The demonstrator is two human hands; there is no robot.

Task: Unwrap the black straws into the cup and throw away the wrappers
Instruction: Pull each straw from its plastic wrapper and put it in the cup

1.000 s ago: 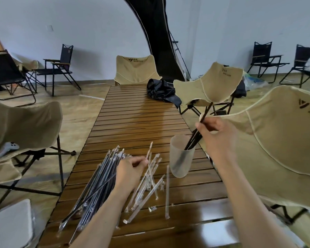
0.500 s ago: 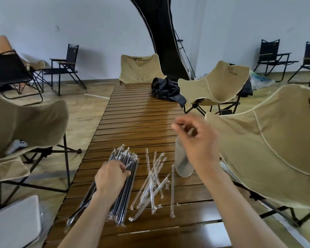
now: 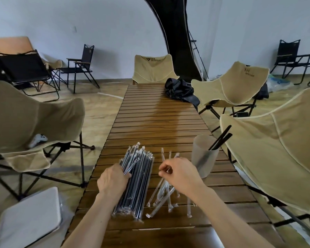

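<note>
A pile of wrapped black straws (image 3: 140,187) lies on the slatted wooden table (image 3: 156,122). My left hand (image 3: 113,181) rests on the pile's left edge, and its fingers curl round one wrapped straw (image 3: 132,166) that tilts up out of the pile. Several empty clear wrappers (image 3: 166,196) lie scattered just right of the pile. Above them hovers my right hand (image 3: 180,174), fingers loosely curled, with nothing seen between them. Near the table's right edge, a frosted cup (image 3: 203,158) holds three unwrapped black straws (image 3: 221,139).
Beige folding chairs crowd the table: one at the left (image 3: 34,119), one at the near right (image 3: 276,154), one at the far right (image 3: 229,85), one at the far end (image 3: 153,68). A black bag (image 3: 181,92) lies at the table's far end. A white panel (image 3: 30,219) is at the bottom left.
My right hand let go of a black straw in the cup and came down left to above the empty wrappers. My left hand slid onto the pile and took hold of a wrapped straw.
</note>
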